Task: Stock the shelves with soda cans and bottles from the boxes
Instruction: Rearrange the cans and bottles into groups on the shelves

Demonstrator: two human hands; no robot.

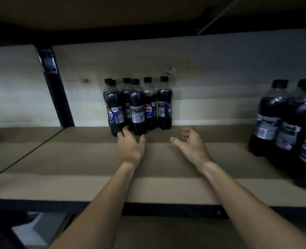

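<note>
Shelf (73,159): tan board with dark front edge; pale panel behind.
Back centre: six small bottles (137,108) of dark cola, black caps, stood upright in a tight cluster.
Right end: large bottles (274,119) stood upright, packed together, partly out of frame.

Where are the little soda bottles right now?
In the head view, the small soda bottles stand bunched at the back of the shelf, a bit left of centre, just beyond the left hand. The big bottles stand far on the right.
</note>
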